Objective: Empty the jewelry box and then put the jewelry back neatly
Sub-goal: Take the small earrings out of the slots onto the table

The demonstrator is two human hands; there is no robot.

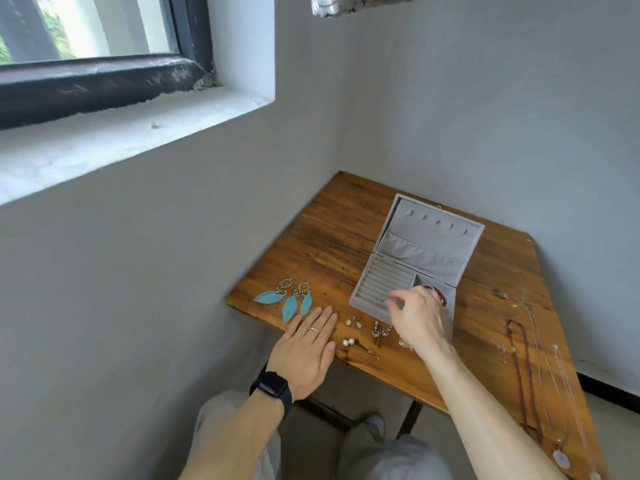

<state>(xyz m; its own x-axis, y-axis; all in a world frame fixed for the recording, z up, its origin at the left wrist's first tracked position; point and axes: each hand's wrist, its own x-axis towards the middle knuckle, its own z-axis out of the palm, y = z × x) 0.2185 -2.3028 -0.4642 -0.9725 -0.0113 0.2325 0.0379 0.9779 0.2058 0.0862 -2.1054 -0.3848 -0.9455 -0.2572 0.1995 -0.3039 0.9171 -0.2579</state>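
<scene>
The fingers (403, 297) of your right hand (420, 320) are pinched together on a small silver piece (383, 300). It is too small to tell what it is. You hold it just over the soft rows in the open jewelry box (384, 277). Your left hand (304, 351) lies flat on the worktop (329, 244), fingers straight and close together, holding nothing.

The box is near the far right part of the worktop, with its lid (433, 233) standing up behind it. A red bracelet (439, 295) sits in the side pocket of the box, partly hidden behind your right hand.

Most of the jewelry is out of the box, so I think you are near the turn from emptying to putting back. I cannot tell if this small piece is going in or coming out. If it is going in, the next move needs a slow, careful push into one row. If it is coming out, lift it straight up and find it a free spot.

Around your hands there is a lot to mind. The blue feather earrings (294, 299) lie just beyond your left fingertips. The pearl earrings (348, 342) and two more small pairs (367, 326) lie between your hands, just under your right wrist, and a quick move could knock them. Far to the right lie a dark bead necklace (523, 368) and thin chains (554, 358) close side by side, and they may tangle.
</scene>
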